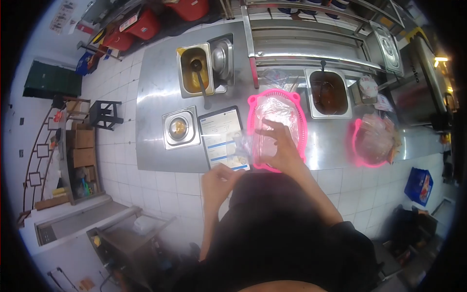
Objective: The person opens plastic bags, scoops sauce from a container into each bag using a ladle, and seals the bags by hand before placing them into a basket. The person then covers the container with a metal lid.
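Note:
My left hand (219,182) is at the table's front edge, just below a clipboard (224,138) with a printed sheet. Its fingers are pressed together; what they hold, if anything, is too small to tell. My right hand (279,146) is over a pink basket (250,121) lined with clear plastic, its fingers spread and bent. A blurred piece of clear plastic (242,146) lies between the two hands, over the sheet's right side. Whether either hand touches it cannot be made out.
A steel pan of yellow sauce (196,70) with a ladle stands behind the clipboard. Left of it sits a small lidded steel pan (179,127). A pan of brown sauce (329,95) and another pink basket (357,141) are on the right, below a metal rack (306,46).

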Tool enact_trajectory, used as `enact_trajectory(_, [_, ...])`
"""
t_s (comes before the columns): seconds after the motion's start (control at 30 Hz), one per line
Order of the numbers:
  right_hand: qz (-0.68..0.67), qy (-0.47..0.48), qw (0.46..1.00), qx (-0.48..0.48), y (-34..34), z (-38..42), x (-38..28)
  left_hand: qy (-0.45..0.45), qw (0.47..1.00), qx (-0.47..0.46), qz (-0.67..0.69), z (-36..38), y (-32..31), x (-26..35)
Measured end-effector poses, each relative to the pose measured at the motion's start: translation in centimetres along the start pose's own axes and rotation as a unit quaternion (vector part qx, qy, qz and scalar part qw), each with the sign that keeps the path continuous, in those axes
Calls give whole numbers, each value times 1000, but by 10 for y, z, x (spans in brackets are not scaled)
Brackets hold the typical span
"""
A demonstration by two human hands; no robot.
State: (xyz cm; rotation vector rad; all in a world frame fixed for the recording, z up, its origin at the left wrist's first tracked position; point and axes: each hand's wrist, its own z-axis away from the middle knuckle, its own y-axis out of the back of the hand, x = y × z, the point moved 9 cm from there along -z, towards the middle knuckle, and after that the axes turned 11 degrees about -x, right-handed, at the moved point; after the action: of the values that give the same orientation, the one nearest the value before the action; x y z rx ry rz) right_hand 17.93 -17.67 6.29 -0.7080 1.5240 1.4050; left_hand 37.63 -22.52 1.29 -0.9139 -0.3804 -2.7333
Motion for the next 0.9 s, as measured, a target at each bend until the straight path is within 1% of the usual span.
enact_trajectory(0.03, [29, 24, 999, -23, -7, 4, -7, -144, 971, 149, -122, 20, 25, 35])
enact_trajectory(0.07, [56, 48, 996, -48, -16, 9, -14, -280, 884, 291, -234, 49, 34, 65])
enact_trajectory(0.1, [38, 52, 996, -65, -25, 11, -15, -281, 887, 286, -230, 44, 34, 70])
enact_trajectory(0.13, [41, 47, 996, -68, -28, 13, -16, -308, 881, 242, -264, 34, 23, 83])
enact_trajectory(0.17, [17, 45, 997, -66, -29, 13, -17, -335, 872, 198, -296, 25, 12, 93])
enact_trajectory(0.2, [-8, 44, 997, -63, -27, 12, -18, -336, 873, 197, -293, 18, 15, 93])
enact_trajectory(0.23, [-46, 27, 997, -63, -24, 12, -15, -349, 873, 166, -299, 9, 13, 89])
enact_trajectory(0.27, [-45, 25, 996, -66, -24, 13, -12, -359, 872, 134, -304, 3, 10, 87])
enact_trajectory(0.33, [-222, -21, 974, -41, -24, 15, 15, -356, 872, 142, -304, 2, 14, 89])
enact_trajectory(0.37, [-223, -22, 974, -46, -24, 9, 27, -352, 879, 151, -284, 1, 18, 88])
enact_trajectory(0.43, [-186, -32, 979, 77, 7, -9, 65, -344, 887, 160, -262, 1, 24, 85])
enact_trajectory(0.47, [-186, -33, 979, 73, 14, -23, 78, -337, 892, 173, -247, 1, 28, 82])
enact_trajectory(0.5, [-5, 7, 998, 57, 23, -38, 76, -329, 897, 186, -230, 1, 31, 79])
enact_trajectory(0.53, [176, 47, 982, 39, 22, -47, 76, -326, 898, 187, -228, 1, 30, 76])
enact_trajectory(0.57, [237, 58, 969, 31, 12, -50, 100, -314, 905, 189, -216, -2, 30, 70])
enact_trajectory(0.6, [237, 57, 969, 29, 11, -48, 103, -301, 912, 190, -204, -4, 30, 64])
enact_trajectory(0.67, [275, 40, 959, -57, -6, -40, 112, -292, 917, 197, -188, -7, 30, 54])
enact_trajectory(0.7, [241, 7, 966, -93, -5, -37, 107, -283, 921, 204, -173, -8, 29, 49])
enact_trajectory(0.73, [241, 5, 966, -97, -3, -38, 103, -281, 923, 203, -170, -10, 27, 47])
enact_trajectory(0.8, [234, 36, 971, -46, 8, -43, 91, -270, 928, 212, -142, -14, 26, 43])
enact_trajectory(0.83, [233, 37, 970, -51, 8, -48, 94, -267, 929, 214, -139, -14, 25, 45])
enact_trajectory(0.9, [215, 68, 973, -49, 6, -60, 97, -251, 930, 217, -157, -14, 22, 51])
